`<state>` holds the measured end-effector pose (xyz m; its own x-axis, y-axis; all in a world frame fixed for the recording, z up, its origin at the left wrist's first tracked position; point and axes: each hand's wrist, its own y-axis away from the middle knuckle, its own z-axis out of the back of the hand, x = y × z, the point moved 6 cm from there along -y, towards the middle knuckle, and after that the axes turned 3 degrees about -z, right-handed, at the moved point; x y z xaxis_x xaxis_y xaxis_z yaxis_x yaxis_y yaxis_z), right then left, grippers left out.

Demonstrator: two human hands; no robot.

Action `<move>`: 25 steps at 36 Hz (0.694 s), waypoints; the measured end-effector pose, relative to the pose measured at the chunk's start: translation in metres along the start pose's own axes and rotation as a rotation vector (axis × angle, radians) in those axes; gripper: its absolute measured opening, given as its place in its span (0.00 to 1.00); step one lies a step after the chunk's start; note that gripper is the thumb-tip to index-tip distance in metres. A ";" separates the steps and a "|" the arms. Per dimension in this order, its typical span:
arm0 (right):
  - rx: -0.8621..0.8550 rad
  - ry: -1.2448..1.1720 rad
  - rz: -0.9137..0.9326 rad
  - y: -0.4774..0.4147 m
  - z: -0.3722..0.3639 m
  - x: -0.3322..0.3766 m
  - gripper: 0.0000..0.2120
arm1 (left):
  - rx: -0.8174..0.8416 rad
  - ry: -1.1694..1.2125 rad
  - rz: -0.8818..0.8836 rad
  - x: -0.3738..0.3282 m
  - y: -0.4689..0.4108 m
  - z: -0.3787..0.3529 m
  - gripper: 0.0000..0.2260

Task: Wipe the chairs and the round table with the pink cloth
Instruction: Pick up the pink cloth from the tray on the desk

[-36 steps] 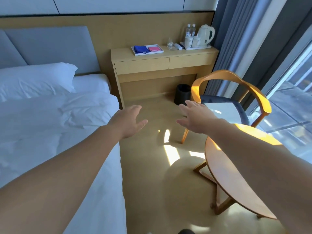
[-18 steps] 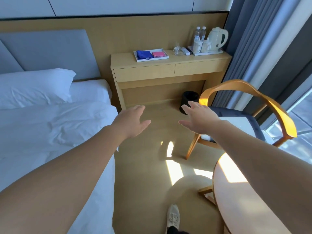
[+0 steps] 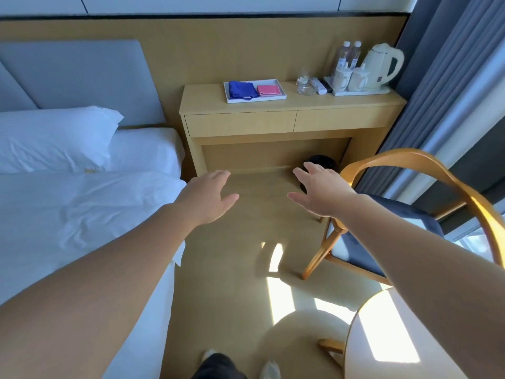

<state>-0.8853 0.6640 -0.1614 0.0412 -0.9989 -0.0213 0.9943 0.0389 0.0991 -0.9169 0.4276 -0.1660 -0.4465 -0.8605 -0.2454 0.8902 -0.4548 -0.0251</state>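
The folded pink cloth (image 3: 269, 90) lies in a white tray (image 3: 281, 96) on the wooden desk (image 3: 314, 103) against the far wall, beside a folded blue cloth (image 3: 242, 90). My left hand (image 3: 209, 196) and my right hand (image 3: 319, 188) are stretched out in front of me above the floor, palms down, fingers straight, holding nothing. Both are well short of the desk. A wooden chair (image 3: 426, 173) with a curved back and dark blue seat stands at the right, just past my right forearm. The round table (image 3: 382, 346) shows at the bottom right, partly hidden by my right arm.
A bed (image 3: 68, 209) with white sheets and pillow fills the left. On the desk stand a kettle (image 3: 382, 65), cups, two bottles and a glass. A black bin (image 3: 321, 162) sits under the desk. Grey curtains (image 3: 437, 77) hang at the right. Open floor runs between bed and chair.
I have walked forward: the desk, tray and chair have come closer and larger. The round table has slid to the bottom right corner. Both hands stay stretched out and empty.
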 end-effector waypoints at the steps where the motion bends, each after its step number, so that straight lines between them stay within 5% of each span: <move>1: 0.001 -0.001 0.004 -0.007 0.000 -0.001 0.33 | -0.002 0.003 0.002 0.003 -0.006 0.000 0.28; 25: 0.036 -0.026 -0.035 -0.277 0.023 0.025 0.31 | -0.015 0.051 -0.044 0.154 -0.240 0.027 0.27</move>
<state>-1.1623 0.6277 -0.1667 0.0031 -1.0000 0.0000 0.9910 0.0031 0.1342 -1.2022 0.3982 -0.1712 -0.4800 -0.8269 -0.2930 0.8715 -0.4877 -0.0512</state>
